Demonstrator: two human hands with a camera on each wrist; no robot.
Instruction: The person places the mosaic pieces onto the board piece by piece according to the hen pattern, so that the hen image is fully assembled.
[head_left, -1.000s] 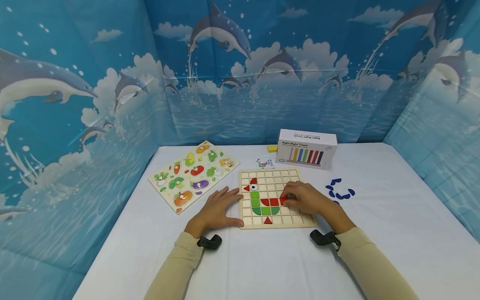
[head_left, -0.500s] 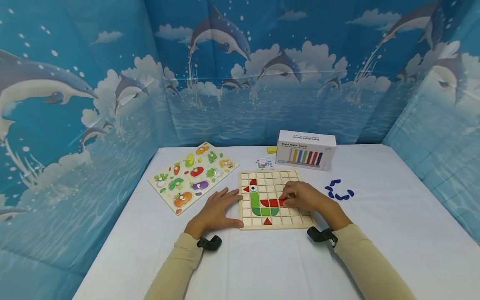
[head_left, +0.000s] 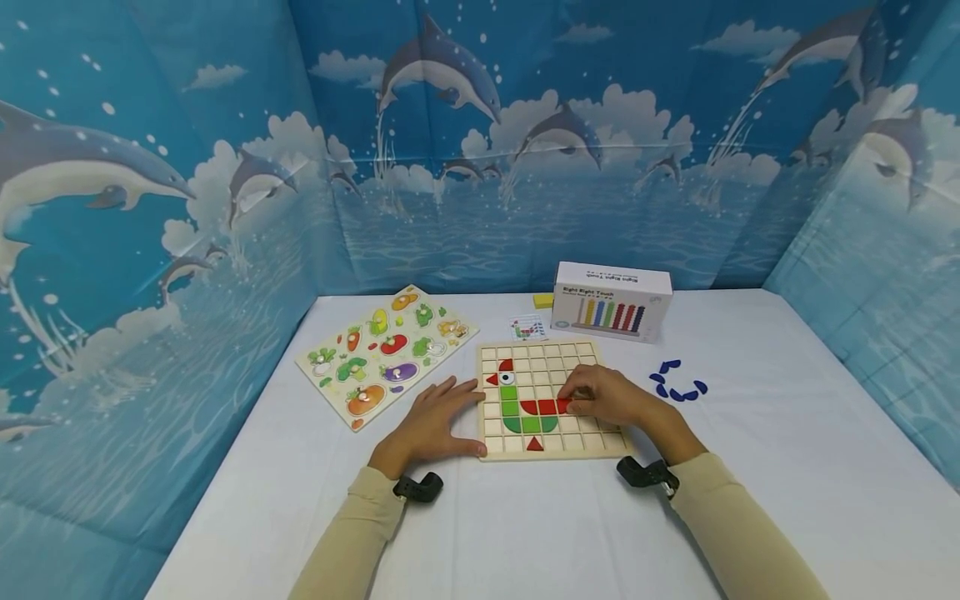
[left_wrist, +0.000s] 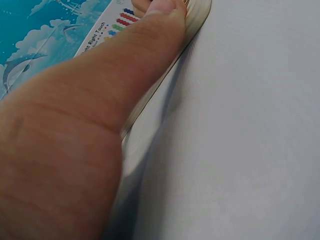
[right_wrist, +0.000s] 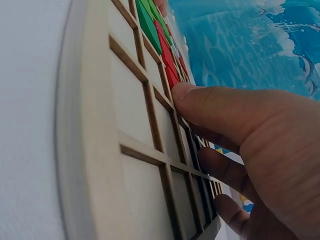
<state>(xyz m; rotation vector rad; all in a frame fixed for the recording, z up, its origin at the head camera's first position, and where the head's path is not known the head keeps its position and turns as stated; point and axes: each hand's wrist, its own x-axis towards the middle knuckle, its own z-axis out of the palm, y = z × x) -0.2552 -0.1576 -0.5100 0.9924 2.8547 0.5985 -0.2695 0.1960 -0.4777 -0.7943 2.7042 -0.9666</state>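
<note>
A wooden grid board (head_left: 555, 454) lies on the white table, bearing a bird-like figure of red and green pieces with a round eye piece (head_left: 507, 378). My right hand (head_left: 611, 396) pinches a red piece (head_left: 562, 406) between thumb and forefinger at the end of the figure's red row. In the right wrist view, the thumb (right_wrist: 215, 110) presses at the red pieces (right_wrist: 167, 57), and the other fingers hover over bare cells. Spread wide, my left hand (head_left: 431, 421) touches the board's left edge; its thumb (left_wrist: 135, 65) lies along the rim in the left wrist view.
Several dark blue pieces (head_left: 677, 395) lie loose right of the board. Behind it are a pattern card (head_left: 528, 327), a yellow block (head_left: 543, 300) and a white box (head_left: 611, 302). A vegetable puzzle board (head_left: 386, 358) lies at the left. A dolphin-print curtain surrounds the table.
My right hand has shifted slightly left, bringing the tilted red piece down in line with the red row. The left hand stays at the board's edge.
</note>
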